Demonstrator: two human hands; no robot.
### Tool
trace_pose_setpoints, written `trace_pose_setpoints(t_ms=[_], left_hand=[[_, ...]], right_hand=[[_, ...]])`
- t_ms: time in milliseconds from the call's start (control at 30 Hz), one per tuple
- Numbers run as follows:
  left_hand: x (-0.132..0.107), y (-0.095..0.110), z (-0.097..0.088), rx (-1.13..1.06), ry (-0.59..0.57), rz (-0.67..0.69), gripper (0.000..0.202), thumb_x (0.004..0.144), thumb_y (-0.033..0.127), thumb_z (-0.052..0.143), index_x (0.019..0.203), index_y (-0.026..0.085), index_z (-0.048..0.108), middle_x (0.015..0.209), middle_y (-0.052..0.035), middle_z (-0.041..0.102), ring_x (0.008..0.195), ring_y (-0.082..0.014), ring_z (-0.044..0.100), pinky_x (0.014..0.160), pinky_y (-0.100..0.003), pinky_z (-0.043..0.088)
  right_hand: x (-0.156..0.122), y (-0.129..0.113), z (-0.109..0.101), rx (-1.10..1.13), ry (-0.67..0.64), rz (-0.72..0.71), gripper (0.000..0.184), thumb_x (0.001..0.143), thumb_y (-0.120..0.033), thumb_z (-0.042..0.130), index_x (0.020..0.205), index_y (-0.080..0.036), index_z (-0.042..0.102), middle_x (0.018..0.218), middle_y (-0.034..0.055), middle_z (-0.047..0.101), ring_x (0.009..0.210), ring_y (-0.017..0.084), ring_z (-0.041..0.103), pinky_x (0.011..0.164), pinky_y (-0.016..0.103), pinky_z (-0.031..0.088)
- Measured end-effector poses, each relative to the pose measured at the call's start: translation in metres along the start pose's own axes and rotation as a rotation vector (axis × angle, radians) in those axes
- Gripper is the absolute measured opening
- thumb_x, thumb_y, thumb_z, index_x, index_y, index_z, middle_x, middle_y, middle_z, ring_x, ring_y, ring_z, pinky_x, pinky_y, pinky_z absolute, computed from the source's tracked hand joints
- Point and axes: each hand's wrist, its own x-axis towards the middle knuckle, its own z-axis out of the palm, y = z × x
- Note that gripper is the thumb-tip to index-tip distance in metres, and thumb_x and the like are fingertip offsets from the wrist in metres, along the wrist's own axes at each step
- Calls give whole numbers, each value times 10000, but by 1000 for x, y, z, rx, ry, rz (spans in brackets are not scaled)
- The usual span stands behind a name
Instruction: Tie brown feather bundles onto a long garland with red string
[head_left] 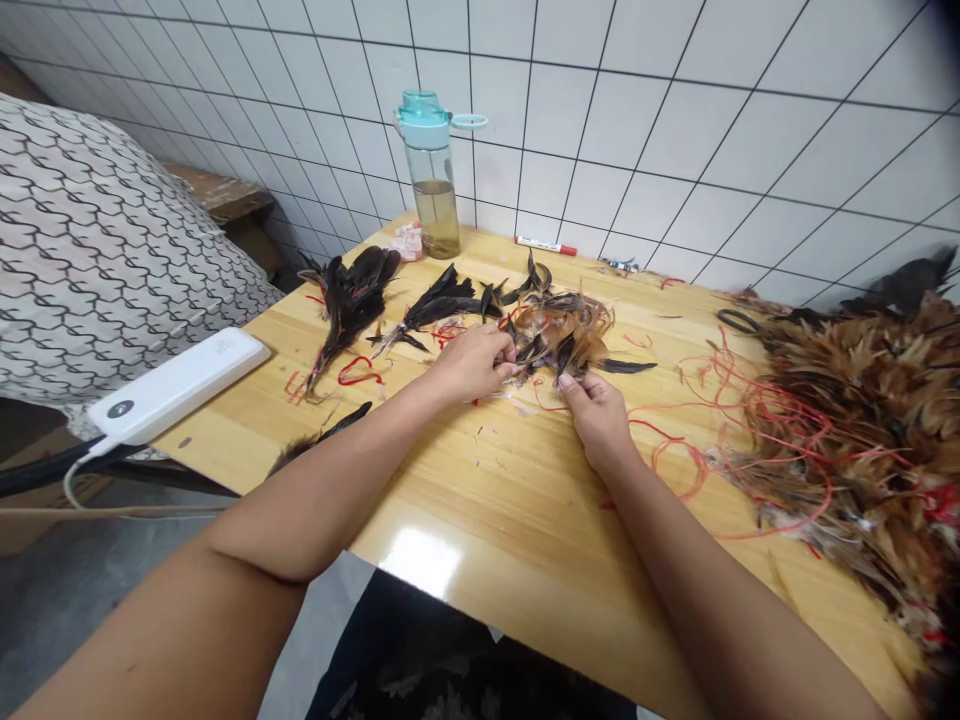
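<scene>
Brown and black feathers lie in a loose pile (577, 330) in the middle of the wooden table. At its near right side, my right hand (604, 415) pinches a dark feather (568, 355) between thumb and fingers. My left hand (476, 362) is closed at the pile's left edge, its curled fingers on a feather whose held end is hidden. Black feathers (442, 300) lie just beyond my left hand. A bundle of black feathers (345, 300) bound with red string rests farther left. Red string (360, 372) lies in short pieces near my left forearm.
A large heap of brown feathers (862, 400) covers the table's right side, with tangled red string (701, 460) beside it. A water bottle (435, 190) and a red-capped marker (546, 245) are near the tiled wall. A white power bank (180, 385) sits at the left edge.
</scene>
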Motion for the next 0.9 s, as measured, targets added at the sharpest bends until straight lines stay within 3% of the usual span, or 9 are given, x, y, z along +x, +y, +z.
trace_pose_setpoints(t_ms=[100, 233, 433, 533, 733, 900], left_hand=[[-2, 3, 2, 39, -24, 16, 168, 787, 331, 597, 845, 181, 648, 915, -84, 617, 894, -230, 564, 791, -332, 431], [-2, 4, 3, 52, -22, 23, 134, 801, 185, 492, 795, 178, 625, 862, -76, 614, 854, -210, 564, 778, -323, 431], [1, 4, -3, -215, 100, -14, 175, 725, 144, 514, 864, 169, 618, 794, -21, 605, 714, -145, 541, 673, -269, 417], [2, 3, -3, -190, 144, -30, 192, 700, 125, 509, 844, 167, 629, 780, -20, 596, 700, -142, 530, 666, -267, 407], [-1, 2, -2, -50, -56, -38, 211, 725, 308, 618, 890, 178, 640, 852, -57, 613, 773, -199, 549, 701, -305, 414], [0, 0, 0, 30, -55, 3, 86, 780, 192, 524, 764, 182, 608, 842, -70, 619, 855, -214, 559, 758, -313, 418]], right_hand=[[0, 0, 0, 5, -2, -3, 326, 710, -492, 622, 759, -170, 628, 710, 1, 604, 693, 144, 495, 707, 294, 400], [-1, -1, -1, -6, 6, 10, 330, 700, -500, 633, 749, -173, 629, 689, 0, 604, 676, 146, 498, 694, 294, 403], [-1, 0, 0, 17, -16, -6, 338, 717, -502, 627, 800, -176, 649, 743, 14, 645, 723, 164, 544, 732, 305, 433], [0, 1, -1, -7, -14, -18, 339, 732, -511, 615, 773, -175, 642, 751, 20, 649, 745, 170, 553, 750, 311, 438], [0, 2, -1, 3, -20, -7, 328, 732, -497, 615, 775, -173, 636, 723, 14, 626, 707, 159, 533, 718, 303, 433], [-1, 2, 0, 10, -6, 2, 347, 718, -509, 629, 796, -172, 648, 743, 14, 642, 722, 162, 541, 720, 301, 436]])
